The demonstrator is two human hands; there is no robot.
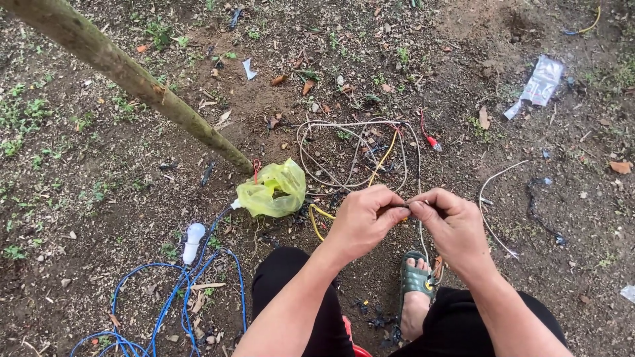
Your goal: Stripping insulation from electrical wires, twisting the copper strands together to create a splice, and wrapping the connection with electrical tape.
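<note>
- Grey-white wire sits pinched between both my hands — my left hand and right hand meet fingertip to fingertip, each closed tight on it.
- From that pinch the wire's long axis runs toward 12 o'clock, up into the tangle of wires; a tail drops toward 6 o'clock past my green sandal.
- Neither hand is nearer; both grip the same spot.
- Bare soil with leaf litter lies below — yellow plastic bag at 9 o'clock, blue cable at 8 o'clock, slanting tree trunk at 10 o'clock.
</note>
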